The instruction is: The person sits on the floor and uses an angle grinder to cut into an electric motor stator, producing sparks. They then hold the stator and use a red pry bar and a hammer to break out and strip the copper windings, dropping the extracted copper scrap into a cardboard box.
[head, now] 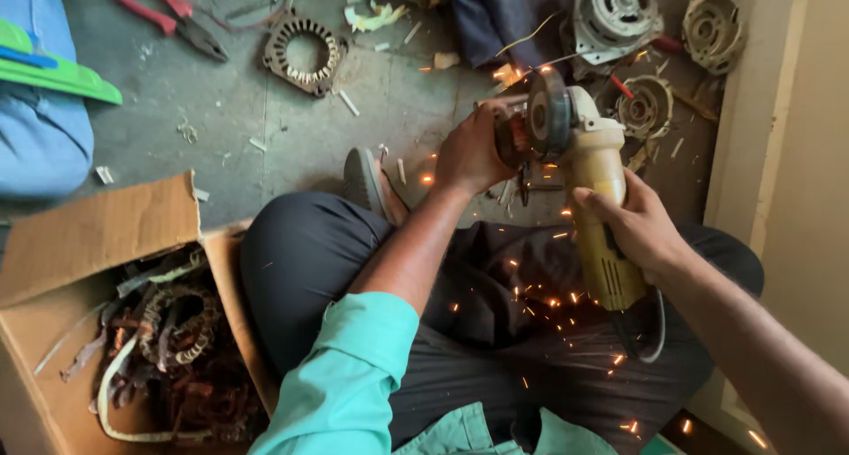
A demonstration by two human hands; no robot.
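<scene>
My right hand [638, 227] grips the body of a yellow angle grinder [598, 198]. Its disc [546, 114] is up against a dark round metal part [511, 137] that my left hand [469, 152] holds steady from the left. Orange sparks spray back from the disc over my lap and dark trousers [495, 331]. The part is mostly hidden by my fingers and the disc guard. The grinder's cord [656, 331] loops down by my right knee.
A cardboard box [97, 234] of copper windings stands at my left knee. On the floor ahead lie a stator ring [305, 53], red-handled pliers [172, 17] and several motor housings [619, 13]. A wall [787, 137] runs close on the right. A sandal [367, 181] lies near my knee.
</scene>
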